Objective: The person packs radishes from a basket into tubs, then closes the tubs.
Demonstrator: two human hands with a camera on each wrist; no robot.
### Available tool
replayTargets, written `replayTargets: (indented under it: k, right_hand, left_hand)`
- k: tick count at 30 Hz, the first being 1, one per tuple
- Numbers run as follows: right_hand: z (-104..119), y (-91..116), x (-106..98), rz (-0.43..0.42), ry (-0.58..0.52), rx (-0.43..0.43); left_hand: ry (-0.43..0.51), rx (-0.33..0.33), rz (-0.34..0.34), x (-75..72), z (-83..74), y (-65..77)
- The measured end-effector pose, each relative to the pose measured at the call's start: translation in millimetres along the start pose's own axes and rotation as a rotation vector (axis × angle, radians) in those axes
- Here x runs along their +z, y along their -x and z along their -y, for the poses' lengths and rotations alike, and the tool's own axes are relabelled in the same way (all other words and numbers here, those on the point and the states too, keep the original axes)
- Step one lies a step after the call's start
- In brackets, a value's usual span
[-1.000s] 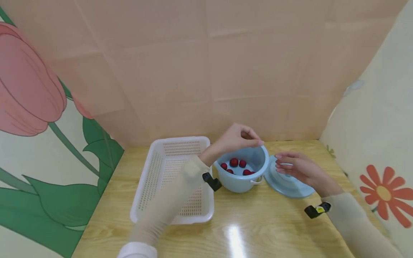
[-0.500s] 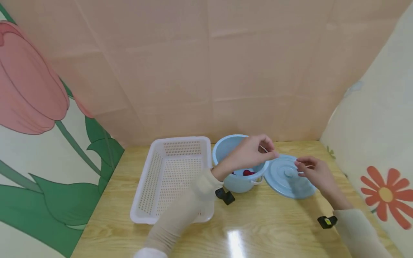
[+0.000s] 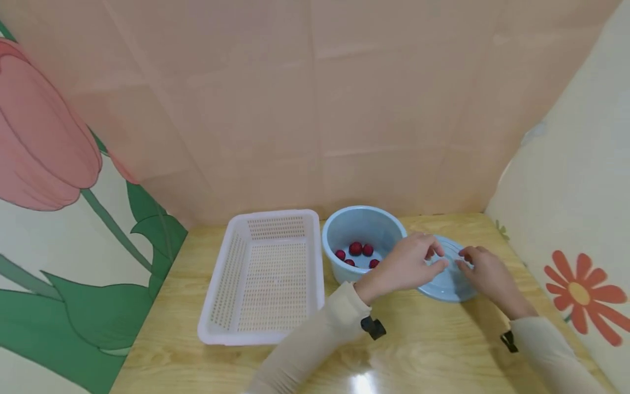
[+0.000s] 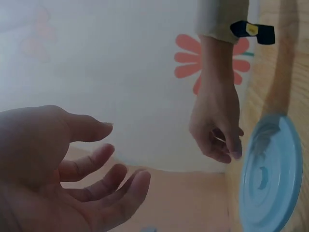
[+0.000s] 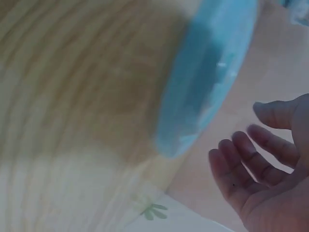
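Observation:
A light blue lid (image 3: 450, 284) lies on the table at the right, with both hands above it. My left hand (image 3: 408, 262) hovers over the lid's left side, fingers loosely bent and thumb apart, as the left wrist view also shows. At the lid's right side is my right hand (image 3: 489, 276), its fingers (image 5: 246, 159) relaxed and holding nothing. Both hands stay off the lid (image 4: 270, 176). Left of it stands a light blue pot (image 3: 339, 268) holding several dark red round fruits (image 3: 355, 249); my left hand and forearm hide part of the pot.
A white perforated plastic basket (image 3: 211, 279) stands left of the pot on the wooden table (image 3: 167, 328). A peach-coloured cloth backdrop (image 3: 256, 109) rises behind. Printed flower panels flank both sides, one with a red flower (image 3: 579, 294).
My left hand has moved right, from above the pot to above the lid. My right hand has shifted right and turned its fingers toward the lid. The pot, fruits and basket stay put.

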State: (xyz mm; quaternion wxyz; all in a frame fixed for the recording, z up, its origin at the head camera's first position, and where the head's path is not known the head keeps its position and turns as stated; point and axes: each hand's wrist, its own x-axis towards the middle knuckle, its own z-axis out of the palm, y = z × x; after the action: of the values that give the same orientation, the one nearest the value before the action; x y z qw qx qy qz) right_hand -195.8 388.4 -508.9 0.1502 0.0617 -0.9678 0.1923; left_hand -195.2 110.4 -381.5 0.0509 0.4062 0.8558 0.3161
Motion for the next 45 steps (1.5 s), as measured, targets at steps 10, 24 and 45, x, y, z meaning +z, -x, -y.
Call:
replayTargets:
  k: [10, 24, 45]
  right_hand:
    - [-20, 5, 11, 0.051, 0.129, -0.045]
    - [-25, 12, 27, 0.041, 0.15, -0.053]
    - [-9, 11, 19, 0.144, 0.216, 0.065]
  left_hand:
    - [-0.217, -0.065, 0.042, 64.1, 9.9, -24.7]
    - [-0.343, -0.431, 0.041, 139.6, 38.3, -48.3]
    - [-0.24, -0.608, -0.265, 182.5, 59.1, -65.0]
